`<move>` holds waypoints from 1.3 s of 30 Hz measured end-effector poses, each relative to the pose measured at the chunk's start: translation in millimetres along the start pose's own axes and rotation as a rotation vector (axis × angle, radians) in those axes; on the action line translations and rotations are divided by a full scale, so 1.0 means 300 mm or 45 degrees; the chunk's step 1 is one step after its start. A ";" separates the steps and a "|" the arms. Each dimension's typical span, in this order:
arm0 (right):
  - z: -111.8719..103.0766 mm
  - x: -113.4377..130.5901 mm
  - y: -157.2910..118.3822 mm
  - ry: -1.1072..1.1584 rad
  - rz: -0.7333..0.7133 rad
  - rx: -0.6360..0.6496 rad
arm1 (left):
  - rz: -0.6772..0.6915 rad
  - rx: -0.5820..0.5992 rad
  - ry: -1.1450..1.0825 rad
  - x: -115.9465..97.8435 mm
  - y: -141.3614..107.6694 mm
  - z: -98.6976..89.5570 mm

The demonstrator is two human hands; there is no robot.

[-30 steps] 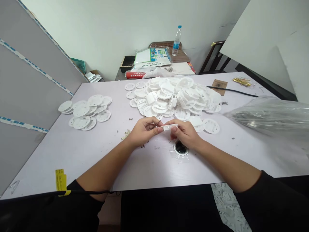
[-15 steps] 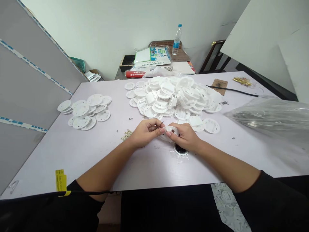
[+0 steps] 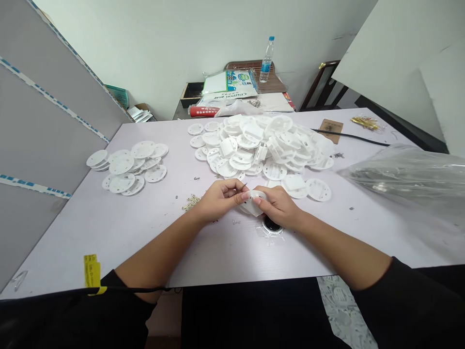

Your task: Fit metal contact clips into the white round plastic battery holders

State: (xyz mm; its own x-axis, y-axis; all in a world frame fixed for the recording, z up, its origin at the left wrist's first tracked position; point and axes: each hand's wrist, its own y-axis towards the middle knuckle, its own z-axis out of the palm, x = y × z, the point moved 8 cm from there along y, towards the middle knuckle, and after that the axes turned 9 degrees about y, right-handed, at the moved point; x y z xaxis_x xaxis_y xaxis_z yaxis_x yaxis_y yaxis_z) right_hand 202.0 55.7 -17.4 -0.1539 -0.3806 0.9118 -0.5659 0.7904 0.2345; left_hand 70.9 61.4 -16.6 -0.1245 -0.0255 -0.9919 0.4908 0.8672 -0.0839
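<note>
head view: both hands (image 3: 250, 203) grip white disc (image 3: 253, 203).

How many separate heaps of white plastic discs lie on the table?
2: a small heap at the table's left side, and a big heap at its far middle. A few loose discs lie around each.

A plain white wall (image 3: 174, 43) is filling the upper frame, a dark wooden chair (image 3: 319, 87) standing upper right
</note>
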 end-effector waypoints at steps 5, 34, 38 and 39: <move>-0.007 -0.026 0.000 0.183 0.125 0.004 | -0.012 -0.085 -0.098 0.002 0.000 -0.019; 0.024 -0.003 0.000 -0.121 0.163 0.160 | -0.007 -0.084 0.557 -0.022 -0.011 -0.043; 0.008 0.005 0.006 -0.094 0.112 0.121 | 0.054 -0.079 0.555 -0.029 -0.009 -0.055; 0.002 0.002 0.007 -0.086 0.107 0.103 | 0.073 -0.090 0.557 -0.034 -0.009 -0.062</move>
State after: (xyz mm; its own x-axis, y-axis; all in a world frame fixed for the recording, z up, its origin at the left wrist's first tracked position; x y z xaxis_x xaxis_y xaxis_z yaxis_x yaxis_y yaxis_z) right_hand 200.3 56.8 -16.6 -0.2561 -0.3482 0.9018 -0.6117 0.7807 0.1277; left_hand 54.8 68.4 -4.5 -0.4590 0.2232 -0.8599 0.4492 0.8934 -0.0079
